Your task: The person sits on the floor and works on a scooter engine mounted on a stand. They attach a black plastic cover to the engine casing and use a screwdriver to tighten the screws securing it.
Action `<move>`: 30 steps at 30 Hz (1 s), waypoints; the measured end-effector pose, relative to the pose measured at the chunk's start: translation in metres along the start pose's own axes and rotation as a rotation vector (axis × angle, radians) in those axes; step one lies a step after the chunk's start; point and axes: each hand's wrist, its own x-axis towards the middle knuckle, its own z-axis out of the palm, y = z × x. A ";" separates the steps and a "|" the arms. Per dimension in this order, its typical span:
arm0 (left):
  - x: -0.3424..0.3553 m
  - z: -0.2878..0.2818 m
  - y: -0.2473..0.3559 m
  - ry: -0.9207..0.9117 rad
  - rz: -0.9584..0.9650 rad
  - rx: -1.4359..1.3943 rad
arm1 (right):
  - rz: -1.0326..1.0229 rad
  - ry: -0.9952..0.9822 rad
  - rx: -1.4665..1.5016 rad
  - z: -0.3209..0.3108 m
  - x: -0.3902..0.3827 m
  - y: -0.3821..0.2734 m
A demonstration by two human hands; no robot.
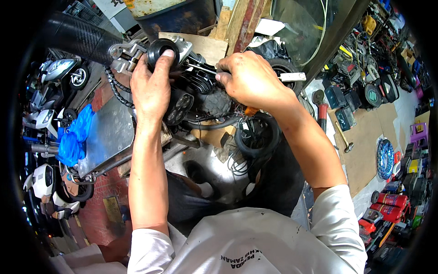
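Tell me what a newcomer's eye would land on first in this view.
Probably the two hands at the upper middle: the left hand has its thumb on a black round part, while the right hand pinches a slim metal rod. Next, the bright blue plastic bag at the left stands out, then the red canisters among the clutter at the lower right.

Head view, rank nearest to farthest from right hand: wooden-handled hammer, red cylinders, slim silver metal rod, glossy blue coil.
From the right hand:
1. Slim silver metal rod, at its fingertips.
2. Wooden-handled hammer, right, on brown cardboard.
3. Glossy blue coil, farther right.
4. Red cylinders, lower right.
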 end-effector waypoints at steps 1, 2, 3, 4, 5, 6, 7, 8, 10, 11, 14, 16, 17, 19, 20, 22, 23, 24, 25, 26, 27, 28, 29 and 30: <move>-0.002 -0.001 -0.003 0.009 0.037 0.028 | -0.033 0.018 -0.001 0.000 0.001 -0.001; -0.004 -0.003 -0.004 0.019 0.073 0.058 | -0.068 0.035 -0.002 0.000 0.001 -0.004; -0.008 -0.003 0.001 -0.008 0.146 0.195 | -0.076 0.004 -0.020 -0.005 0.002 -0.005; -0.014 -0.004 0.012 -0.094 0.158 0.234 | -0.101 -0.005 -0.052 -0.004 0.004 -0.006; -0.017 -0.004 0.019 -0.190 0.258 0.389 | -0.115 -0.013 -0.098 -0.006 0.003 -0.007; -0.019 -0.002 0.022 -0.290 0.357 0.538 | -0.122 -0.019 -0.153 -0.007 0.001 -0.006; -0.020 -0.002 0.022 -0.357 0.456 0.602 | -0.135 0.002 -0.177 -0.006 0.001 -0.006; -0.020 -0.001 0.020 -0.424 0.553 0.668 | -0.147 0.025 -0.200 -0.005 0.000 -0.005; -0.020 -0.002 0.022 -0.451 0.613 0.705 | -0.212 0.066 -0.234 -0.002 0.000 -0.006; -0.019 -0.004 0.022 -0.452 0.629 0.674 | -0.211 0.050 -0.254 -0.005 0.002 -0.011; -0.020 -0.004 0.016 -0.499 0.643 0.655 | -0.208 0.017 -0.279 -0.010 0.009 -0.019; -0.023 -0.004 0.014 -0.523 0.652 0.592 | -0.144 -0.041 -0.219 -0.018 0.013 -0.024; -0.021 -0.004 0.012 -0.504 0.685 0.569 | -0.112 -0.064 -0.171 -0.022 0.016 -0.023; -0.022 -0.004 0.009 -0.503 0.711 0.544 | -0.048 -0.116 -0.109 -0.023 0.020 -0.021; -0.021 -0.006 0.011 -0.512 0.711 0.543 | -0.088 -0.104 -0.172 -0.025 0.020 -0.025; -0.020 -0.008 0.010 -0.540 0.701 0.528 | -0.172 -0.086 -0.292 -0.024 0.019 -0.036; -0.020 -0.008 0.009 -0.557 0.695 0.511 | -0.214 -0.067 -0.332 -0.023 0.018 -0.039; -0.019 -0.009 0.008 -0.578 0.689 0.498 | -0.203 -0.066 -0.326 -0.022 0.017 -0.041; -0.018 -0.009 0.009 -0.606 0.665 0.494 | -0.192 -0.065 -0.321 -0.022 0.016 -0.041; -0.017 -0.009 0.011 -0.634 0.641 0.491 | -0.182 -0.064 -0.315 -0.021 0.016 -0.042; -0.016 -0.010 0.013 -0.665 0.620 0.490 | -0.099 -0.094 -0.301 -0.022 0.016 -0.042; -0.016 -0.009 0.011 -0.634 0.647 0.486 | -0.091 -0.120 -0.269 -0.023 0.019 -0.042; -0.017 -0.008 0.007 -0.603 0.673 0.481 | -0.082 -0.146 -0.237 -0.026 0.024 -0.041; -0.017 -0.007 0.005 -0.571 0.702 0.476 | -0.074 -0.169 -0.206 -0.029 0.027 -0.040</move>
